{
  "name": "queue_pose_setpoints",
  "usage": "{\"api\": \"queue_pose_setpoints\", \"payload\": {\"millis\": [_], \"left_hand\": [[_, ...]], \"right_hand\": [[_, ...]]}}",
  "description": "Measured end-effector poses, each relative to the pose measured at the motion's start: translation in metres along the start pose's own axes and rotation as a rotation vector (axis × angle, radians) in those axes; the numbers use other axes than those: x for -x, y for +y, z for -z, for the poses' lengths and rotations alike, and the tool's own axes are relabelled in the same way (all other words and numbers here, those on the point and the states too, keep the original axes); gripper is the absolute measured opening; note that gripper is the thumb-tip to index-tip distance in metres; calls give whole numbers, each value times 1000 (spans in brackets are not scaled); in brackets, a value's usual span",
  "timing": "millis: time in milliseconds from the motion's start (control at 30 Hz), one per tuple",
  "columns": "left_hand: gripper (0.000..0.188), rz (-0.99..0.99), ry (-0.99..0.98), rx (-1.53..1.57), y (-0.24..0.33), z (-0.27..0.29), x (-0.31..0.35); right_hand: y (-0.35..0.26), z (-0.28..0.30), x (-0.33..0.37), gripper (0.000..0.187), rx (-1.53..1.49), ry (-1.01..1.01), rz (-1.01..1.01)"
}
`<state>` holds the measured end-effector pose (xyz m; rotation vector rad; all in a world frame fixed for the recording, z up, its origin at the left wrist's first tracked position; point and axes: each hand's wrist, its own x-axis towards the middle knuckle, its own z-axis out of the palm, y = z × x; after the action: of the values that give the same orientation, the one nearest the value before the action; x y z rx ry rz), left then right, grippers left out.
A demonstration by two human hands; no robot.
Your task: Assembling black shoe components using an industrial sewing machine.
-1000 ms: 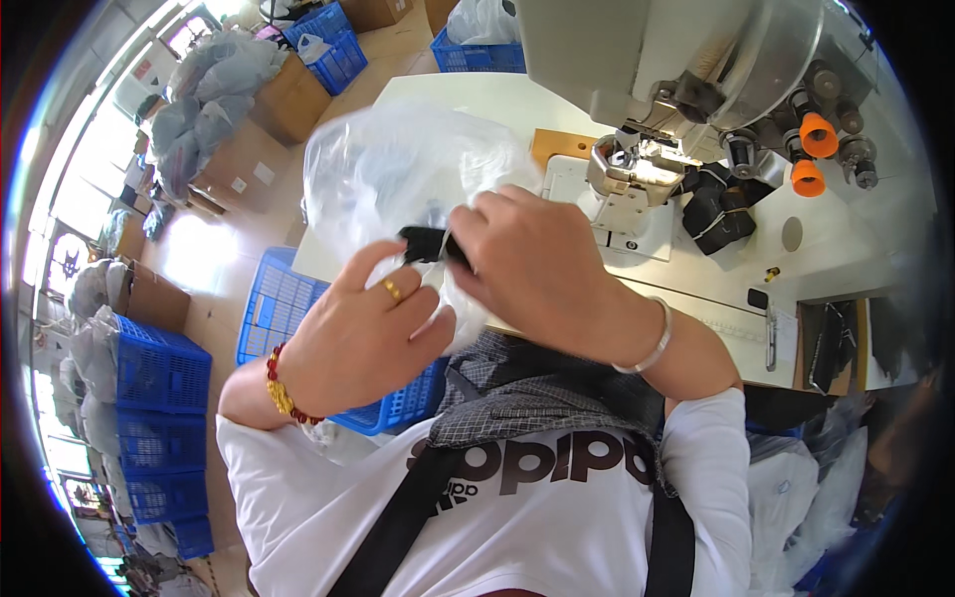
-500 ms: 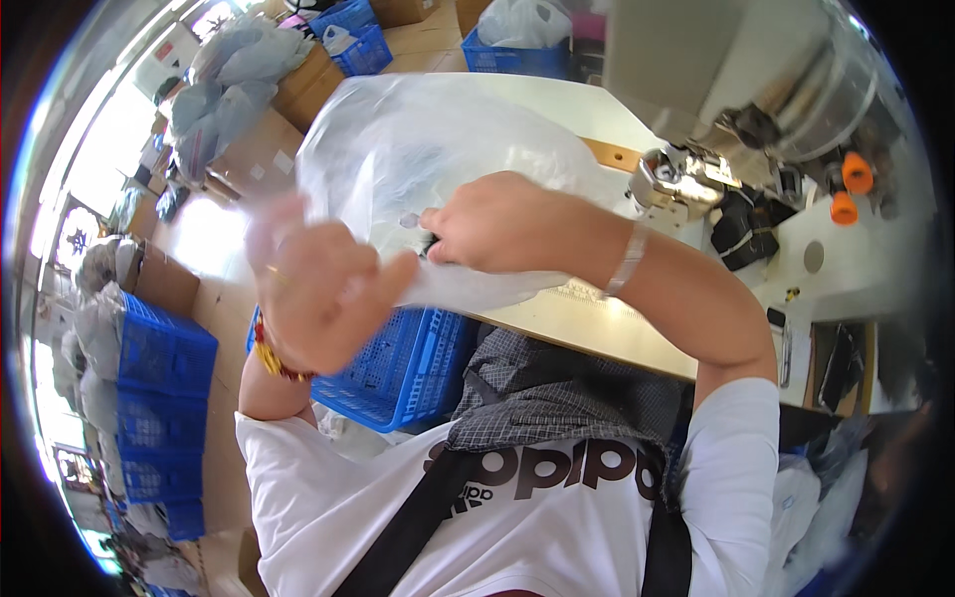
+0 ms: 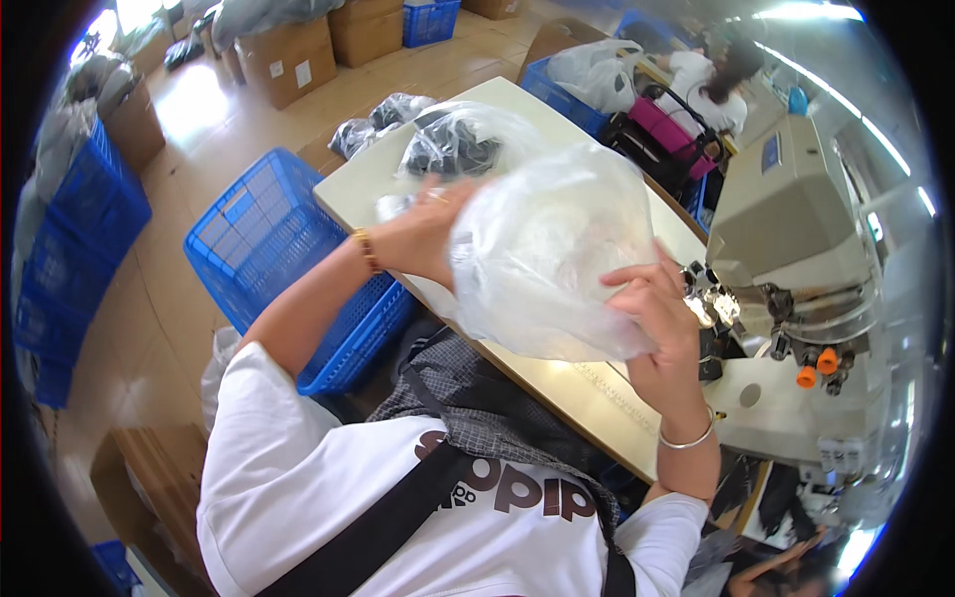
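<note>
A translucent white plastic bag [image 3: 547,249] is held up over the pale work table, puffed out and crumpled. My right hand [image 3: 657,308] grips its right side, with the fingers over the plastic and the thumb hidden. At the bag's left edge is my left hand [image 3: 433,234], its fingertips smeared by motion and partly covered, so its grip is unclear. Just beyond that hand, a clear plastic bag with dark contents [image 3: 453,149] lies on the table.
A sewing machine [image 3: 786,209] stands to the right on the table [image 3: 497,95]. A blue crate [image 3: 269,229] is at the table's left side. Stacked blue crates [image 3: 75,239] and cardboard boxes [image 3: 288,65] line the floor. Another person [image 3: 706,90] sits at the far right.
The view has swung to the right. The plastic bag is now raised between my hands. My right hand has moved to its right side, my left to its left edge.
</note>
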<state>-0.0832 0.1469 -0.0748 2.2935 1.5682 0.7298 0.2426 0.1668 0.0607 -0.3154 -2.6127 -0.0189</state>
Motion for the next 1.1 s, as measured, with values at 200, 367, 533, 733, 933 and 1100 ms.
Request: {"api": "queue_pose_setpoints", "payload": {"millis": [200,367,533,733,933,1100], "left_hand": [[68,-524,-269,575,53,-68,-51],[28,-95,-372,1271,68,-70,-15],[17,113,-581,1977,51,-49,6],[30,220,-964,1373,62,-17,36],[24,-122,-240,522,61,58,77],[25,-45,211,-238,80,74,79]], "right_hand": [[-32,-30,-7,14,-1227,181,-520],[-12,-16,-32,33,-744,756,-621],[-60,-12,-28,51,261,529,524],[-30,-73,-46,69,-3,-348,262],[29,-87,-48,33,-595,-803,-103],[-12,-104,-35,24,-2019,-798,-165]]}}
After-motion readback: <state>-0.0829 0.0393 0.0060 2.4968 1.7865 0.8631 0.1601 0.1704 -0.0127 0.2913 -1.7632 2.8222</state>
